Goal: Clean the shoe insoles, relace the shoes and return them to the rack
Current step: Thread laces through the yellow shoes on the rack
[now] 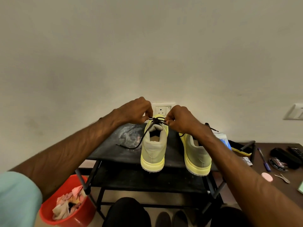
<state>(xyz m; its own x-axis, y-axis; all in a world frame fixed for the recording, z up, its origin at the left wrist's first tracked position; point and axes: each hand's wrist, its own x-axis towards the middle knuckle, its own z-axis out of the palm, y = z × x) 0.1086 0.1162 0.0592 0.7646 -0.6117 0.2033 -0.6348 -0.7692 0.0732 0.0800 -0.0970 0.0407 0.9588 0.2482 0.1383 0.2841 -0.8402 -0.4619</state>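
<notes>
Two pale yellow shoes stand heel toward me on the top shelf of a black rack [114, 151]. Over the left shoe [153, 153] both hands work a black lace [156, 119]. My left hand [139, 110] pinches one strand and my right hand [178, 118] pinches the other, with a knot pulled between them above the tongue. A loose lace end trails down left across the shelf. The right shoe [196, 154] sits beside it, partly hidden by my right forearm.
A red bucket [78, 217] with crumpled cloths stands on the floor at lower left. A yellow-backed brush [239, 149] lies at the rack's right end. The brown table [278, 181] at right holds a pen, polish tin, scissors and a pink pad. Dark shoes sit under the rack.
</notes>
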